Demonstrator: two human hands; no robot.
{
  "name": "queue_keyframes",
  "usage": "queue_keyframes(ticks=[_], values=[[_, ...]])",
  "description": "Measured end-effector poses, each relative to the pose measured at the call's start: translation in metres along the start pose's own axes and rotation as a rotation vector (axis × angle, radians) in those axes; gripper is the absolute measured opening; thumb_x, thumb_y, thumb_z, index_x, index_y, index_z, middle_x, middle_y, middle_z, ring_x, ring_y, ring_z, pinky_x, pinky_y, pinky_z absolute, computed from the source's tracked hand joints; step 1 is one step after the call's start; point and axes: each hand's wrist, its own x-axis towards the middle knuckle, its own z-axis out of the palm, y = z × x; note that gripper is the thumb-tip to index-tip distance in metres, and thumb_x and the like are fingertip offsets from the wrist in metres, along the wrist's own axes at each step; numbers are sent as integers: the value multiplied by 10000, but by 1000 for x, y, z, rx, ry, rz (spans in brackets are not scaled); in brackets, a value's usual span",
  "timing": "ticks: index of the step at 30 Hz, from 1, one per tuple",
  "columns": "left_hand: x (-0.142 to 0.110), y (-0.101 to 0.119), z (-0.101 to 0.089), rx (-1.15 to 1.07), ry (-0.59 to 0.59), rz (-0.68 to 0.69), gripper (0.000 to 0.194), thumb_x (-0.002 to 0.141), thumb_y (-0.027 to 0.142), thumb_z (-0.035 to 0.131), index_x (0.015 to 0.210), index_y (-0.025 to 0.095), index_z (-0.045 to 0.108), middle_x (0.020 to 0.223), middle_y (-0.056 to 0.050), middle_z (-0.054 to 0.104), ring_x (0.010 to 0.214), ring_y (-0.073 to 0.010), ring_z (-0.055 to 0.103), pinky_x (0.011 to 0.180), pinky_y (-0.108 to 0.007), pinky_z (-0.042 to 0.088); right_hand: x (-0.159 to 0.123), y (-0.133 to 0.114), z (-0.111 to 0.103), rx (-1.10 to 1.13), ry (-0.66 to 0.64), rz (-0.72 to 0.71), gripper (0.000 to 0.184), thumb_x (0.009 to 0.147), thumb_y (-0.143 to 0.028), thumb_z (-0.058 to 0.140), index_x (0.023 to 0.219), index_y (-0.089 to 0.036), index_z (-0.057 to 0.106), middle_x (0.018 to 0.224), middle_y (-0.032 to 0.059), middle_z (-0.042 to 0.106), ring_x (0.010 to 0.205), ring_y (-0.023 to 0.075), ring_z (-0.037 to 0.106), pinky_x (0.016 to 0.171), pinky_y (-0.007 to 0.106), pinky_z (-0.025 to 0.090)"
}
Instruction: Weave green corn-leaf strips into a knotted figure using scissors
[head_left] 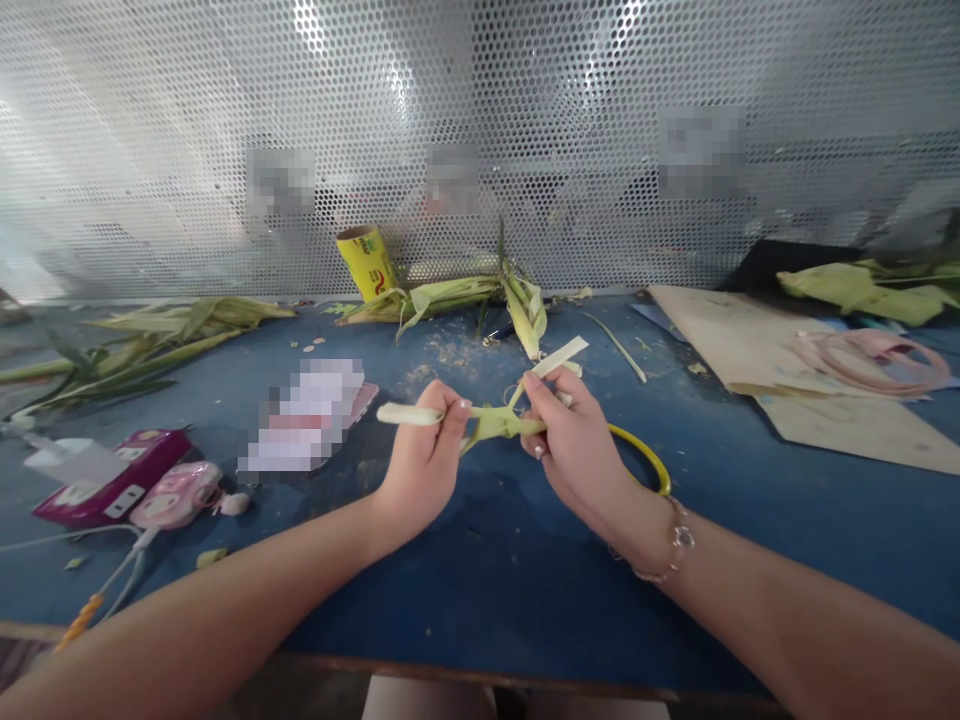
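Note:
Both hands are closed on a small bundle of pale green corn husk strips (pixel 496 424), knotted or crossed in the middle. My left hand (pixel 429 450) pinches the left side, and a rolled pale end sticks out past the fingers. My right hand (pixel 570 430) grips the right side, with a flat strip rising above its thumb. A yellow ring-like handle or band (pixel 651 452) shows behind the right wrist; what it belongs to is hidden. Just beyond the hands lies a partly husked ear of corn (pixel 525 312), its tip pointing toward me.
Corn husks (pixel 172 335) lie at the left, and a yellow tube (pixel 365 262) stands by the perforated metal screen (pixel 480 110). On the blue table (pixel 480 580) are a purple box (pixel 150 462), a pink case (pixel 178 495), a blurred-out phone-like item (pixel 309 418), cardboard (pixel 720 330) and a pink coiled cable (pixel 870 362).

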Motion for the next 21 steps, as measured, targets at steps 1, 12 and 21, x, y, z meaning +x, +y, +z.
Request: queue_keyframes(ticks=[1, 12, 21], values=[[1, 1, 1, -77, 1, -85, 243, 889, 337, 370, 685, 207, 360, 541, 61, 326, 449, -70, 323, 413, -202, 280, 1, 0, -1, -27, -11, -27, 179, 781, -367, 587, 730, -225, 491, 491, -104, 304, 361, 33, 280, 316, 157, 271], [17, -7, 0, -422, 113, -321, 267, 836, 389, 479, 682, 208, 358, 519, 77, 231, 387, -44, 213, 347, -176, 194, -3, -3, -2, -240, -21, -164, 237, 806, -420, 555, 711, -216, 480, 448, -96, 354, 329, 41, 323, 318, 183, 273], [16, -3, -4, -353, 91, -321, 281, 836, 406, 472, 673, 211, 352, 533, 67, 247, 405, -52, 233, 344, -178, 213, 6, 0, -13, -217, -2, -172, 238, 731, -428, 644, 702, -207, 557, 438, -89, 351, 366, 54, 281, 351, 211, 239]])
